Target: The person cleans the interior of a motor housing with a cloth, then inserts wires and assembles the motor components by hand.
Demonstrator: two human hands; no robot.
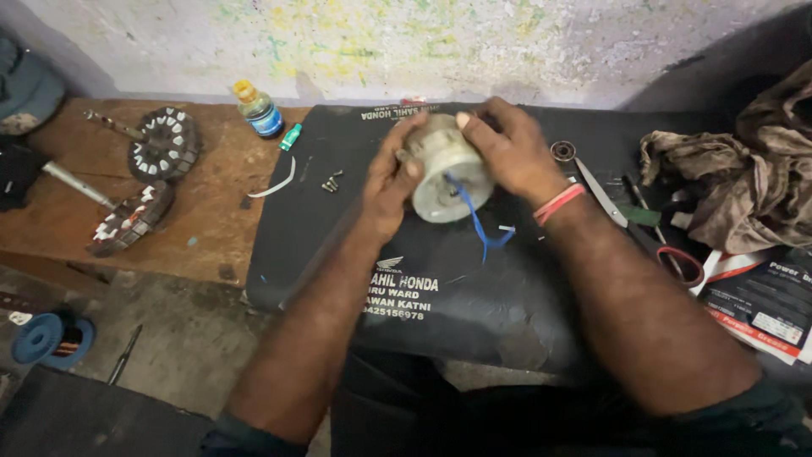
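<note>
Both hands hold a round, pale motor part [446, 167] up over the black mat [474, 288]. The left hand [391, 178] wraps its side, fingers curled tight. The right hand [507, 148] presses on top, fingers bent around it. A blue wire [478, 222] hangs down from the part. It looks like the part is being turned or pulled open; a firm, steady grip seems needed.

The mat has white writing near its front edge. A small bottle [258, 110] with a yellow cap and blue label stands on the wooden board [211, 211]. A black, red and white packet [761, 305] lies far right, under a brown rag [736, 186].
</note>
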